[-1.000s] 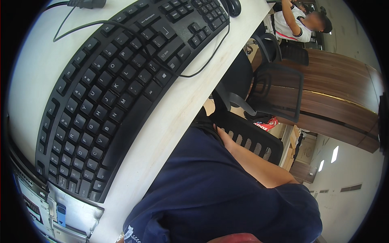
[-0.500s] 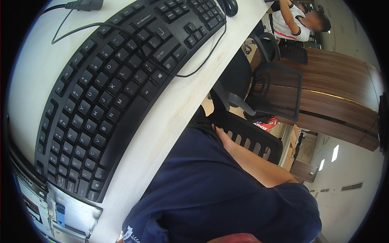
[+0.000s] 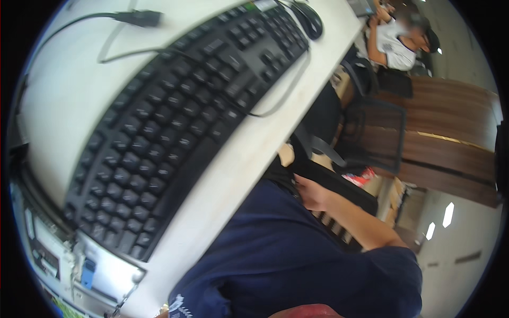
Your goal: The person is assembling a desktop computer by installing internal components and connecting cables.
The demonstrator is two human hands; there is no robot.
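Keyboard [image 3: 175,122]: black, lying on a white desk [image 3: 230,177], its key legends blurred
Right hand [image 3: 313,195]: off the keyboard's space-bar side, past the desk edge, down at the person's lap and up against black cloth [image 3: 279,168]; the fingers look bent and are partly hidden, so whether they grip the cloth or merely rest there I cannot tell
Black cloth: at the lap, across the desk edge from the keyboard's space-bar side
Left hand: out of view, so I cannot tell its state
Navy shirt [image 3: 302,238]: worn by the person, on the keyboard's space-bar side
Thin cable [image 3: 132,54]: laid across the keyboard's top
Mouse [image 3: 308,20]: black, just beside the keyboard's number-pad end
Plug [image 3: 144,18]: black, on a dark cord, on the desk off the keyboard's function-key side
Blue tab [image 3: 88,273]: on a silvery piece just past the keyboard's letter end
Mesh chair [image 3: 374,135]: black, well beyond the keyboard's space-bar side
Co-worker [image 3: 395,47]: white shirt, dark cap, well beyond the keyboard's number-pad end
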